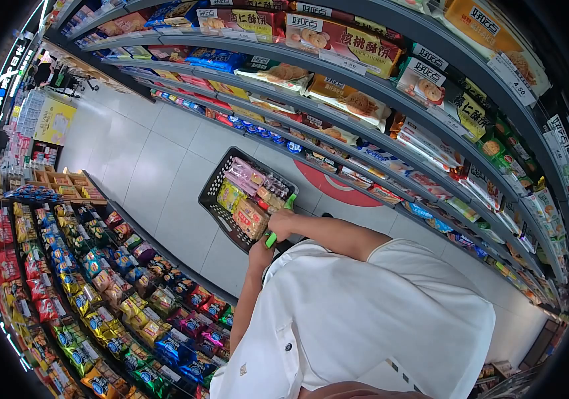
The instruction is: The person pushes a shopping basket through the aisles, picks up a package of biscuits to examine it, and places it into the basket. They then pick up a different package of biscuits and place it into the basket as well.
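black perforated shopping basket (211, 207) is held just in front of the body, low over the aisle. whether its base is on the floor or lifted can't be told from this angle.

both grips are closed on the same green handle (270, 240): left grip (258, 255) at the near end, right grip (280, 225) farther along, with a bit of green showing between and past them. likely two-handed so the load is shared and tilt is kept down.

contents are kept flat below the rim, probably for stability: pink packs (245, 175) at the far side, dark packs (276, 188) beside them, yellow-green packet (230, 197) by the left wall, clear bag of tan baked goods (250, 219) at the near end. some is hidden by the right grip.

edges: sloped snack-bag display (102, 324) on the left, tall biscuit shelving (424, 100) on the right, walnut-cookie packs (344, 48) faced outward, presumably for reading. basket touches neither side; tile is visible on both. most room is given ahead and up-left, along the pale tile floor (125, 153); red floor graphic (357, 197) is passed by the shelf foot. true gaps are bent by the lens.
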Available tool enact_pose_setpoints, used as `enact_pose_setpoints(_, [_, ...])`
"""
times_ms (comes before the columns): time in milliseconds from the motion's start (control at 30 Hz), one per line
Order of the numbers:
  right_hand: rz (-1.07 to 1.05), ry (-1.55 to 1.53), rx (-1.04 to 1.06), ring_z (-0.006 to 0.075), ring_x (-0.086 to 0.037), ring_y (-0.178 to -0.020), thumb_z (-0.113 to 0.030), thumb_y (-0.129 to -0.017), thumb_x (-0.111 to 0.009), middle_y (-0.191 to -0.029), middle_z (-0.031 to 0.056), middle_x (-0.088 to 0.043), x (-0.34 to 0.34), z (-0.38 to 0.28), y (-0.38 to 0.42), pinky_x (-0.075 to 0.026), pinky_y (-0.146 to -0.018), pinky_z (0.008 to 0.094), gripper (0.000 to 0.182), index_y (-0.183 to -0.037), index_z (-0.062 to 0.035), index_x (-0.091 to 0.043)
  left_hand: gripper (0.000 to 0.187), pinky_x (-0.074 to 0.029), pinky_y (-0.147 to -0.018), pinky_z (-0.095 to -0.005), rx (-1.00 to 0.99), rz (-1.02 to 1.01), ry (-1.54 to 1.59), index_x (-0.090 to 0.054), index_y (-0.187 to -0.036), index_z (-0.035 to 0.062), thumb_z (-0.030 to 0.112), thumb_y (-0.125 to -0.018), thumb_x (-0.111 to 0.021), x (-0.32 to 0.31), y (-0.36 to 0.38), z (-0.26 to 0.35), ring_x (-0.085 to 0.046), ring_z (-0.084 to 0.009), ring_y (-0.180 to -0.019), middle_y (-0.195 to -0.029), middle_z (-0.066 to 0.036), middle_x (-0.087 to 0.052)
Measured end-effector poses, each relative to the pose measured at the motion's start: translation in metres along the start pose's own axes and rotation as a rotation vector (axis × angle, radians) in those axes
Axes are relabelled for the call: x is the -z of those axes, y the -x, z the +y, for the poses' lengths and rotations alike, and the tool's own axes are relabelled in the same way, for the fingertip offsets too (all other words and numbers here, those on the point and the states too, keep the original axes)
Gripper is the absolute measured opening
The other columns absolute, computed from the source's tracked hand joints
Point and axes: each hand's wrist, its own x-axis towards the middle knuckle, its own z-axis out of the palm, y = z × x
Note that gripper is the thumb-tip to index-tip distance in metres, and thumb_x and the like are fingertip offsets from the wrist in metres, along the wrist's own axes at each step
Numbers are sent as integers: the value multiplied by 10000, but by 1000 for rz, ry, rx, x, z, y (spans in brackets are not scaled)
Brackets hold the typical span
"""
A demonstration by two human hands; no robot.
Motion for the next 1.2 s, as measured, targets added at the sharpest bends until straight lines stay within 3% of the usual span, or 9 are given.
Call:
enact_pose_setpoints(933, [15, 16, 30, 339, -717, -805, -347, -687, -704, -831, 155, -729, 5, -1, 7, -571, -724, 453, 334, -857, -66, -766, 362, -520, -781, -512, 3, 14, -15, -638, -1110, 51, 303, -854, -687, -5, -1, -3, -657, -423, -919, -940, -240, -692])
enact_pose_setpoints(1200, [55, -1, 28, 352, -710, -780, -348, -682, -717, -795, 156, -718, -7, 3, 1, -567, -711, 465, 319, -843, -75, -757, 342, -522, -788, -496, 30, 65, 8, -659, -1114, 93, 301, -844, -683, -4, 5, 5, -662, -403, -934, -969, -208, -698])
